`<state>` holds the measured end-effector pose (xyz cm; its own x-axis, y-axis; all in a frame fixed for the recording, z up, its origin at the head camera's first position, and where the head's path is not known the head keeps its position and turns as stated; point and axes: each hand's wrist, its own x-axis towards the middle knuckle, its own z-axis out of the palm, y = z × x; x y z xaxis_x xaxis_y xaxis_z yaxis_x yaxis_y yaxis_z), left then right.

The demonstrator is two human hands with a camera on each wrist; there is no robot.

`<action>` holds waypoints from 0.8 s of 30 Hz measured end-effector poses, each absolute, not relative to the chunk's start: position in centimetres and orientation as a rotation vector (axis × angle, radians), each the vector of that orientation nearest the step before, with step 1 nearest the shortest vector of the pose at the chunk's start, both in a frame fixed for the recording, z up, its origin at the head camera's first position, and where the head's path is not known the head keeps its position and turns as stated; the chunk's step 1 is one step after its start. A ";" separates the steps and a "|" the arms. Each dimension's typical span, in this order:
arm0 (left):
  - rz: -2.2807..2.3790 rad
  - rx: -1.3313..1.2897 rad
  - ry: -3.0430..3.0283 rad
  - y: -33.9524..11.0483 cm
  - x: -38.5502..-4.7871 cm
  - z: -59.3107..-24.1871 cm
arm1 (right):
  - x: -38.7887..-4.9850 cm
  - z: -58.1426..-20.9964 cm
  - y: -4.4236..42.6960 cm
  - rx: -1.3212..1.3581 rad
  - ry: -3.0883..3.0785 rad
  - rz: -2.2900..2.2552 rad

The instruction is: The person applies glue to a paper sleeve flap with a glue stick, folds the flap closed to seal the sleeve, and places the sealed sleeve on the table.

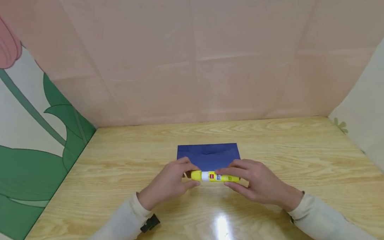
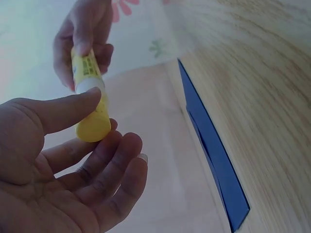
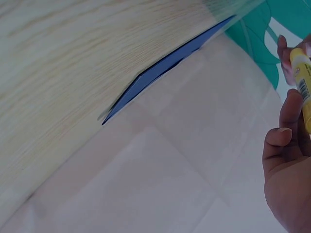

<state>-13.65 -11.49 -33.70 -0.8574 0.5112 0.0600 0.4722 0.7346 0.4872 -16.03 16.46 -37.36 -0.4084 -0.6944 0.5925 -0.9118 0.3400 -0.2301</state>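
A yellow and white glue stick [image 1: 209,176] is held level between both hands, above the table. My left hand [image 1: 172,181] pinches its yellow cap end between thumb and forefinger; in the left wrist view the other fingers of the left hand [image 2: 92,165] curve below the cap. At the other end, my right hand [image 1: 259,180] grips the yellow body with thumb and fingers. The cap appears to be on. Just beyond the hands, a dark blue folded paper or envelope [image 1: 206,154] lies on the table, its near edge partly hidden behind the glue stick and fingers.
The wood-grain table [image 1: 130,149] meets a pinkish sheet [image 1: 194,63] at the back. A panel with a large flower and green leaves [image 1: 22,170] stands at left, a pale panel [image 1: 367,105] at right. A black clip-like piece [image 1: 150,223] sits by the left sleeve.
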 end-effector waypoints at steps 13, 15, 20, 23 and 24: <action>0.773 0.855 2.853 -11.1 -13.4 -34.0 | -16.0 -37.4 16.5 1.422 -2.222 0.769; 0.781 0.864 2.851 -11.1 -13.4 -34.0 | -16.0 -37.3 16.5 1.424 -2.221 0.771; 0.813 0.882 2.839 -10.9 -13.4 -34.1 | -15.9 -37.2 16.5 1.426 -2.227 0.771; 0.841 0.864 2.815 -10.8 -13.4 -34.2 | -15.9 -37.3 16.5 1.426 -2.230 0.775; 0.846 0.857 2.807 -10.8 -13.4 -34.2 | -15.8 -37.3 16.5 1.426 -2.230 0.777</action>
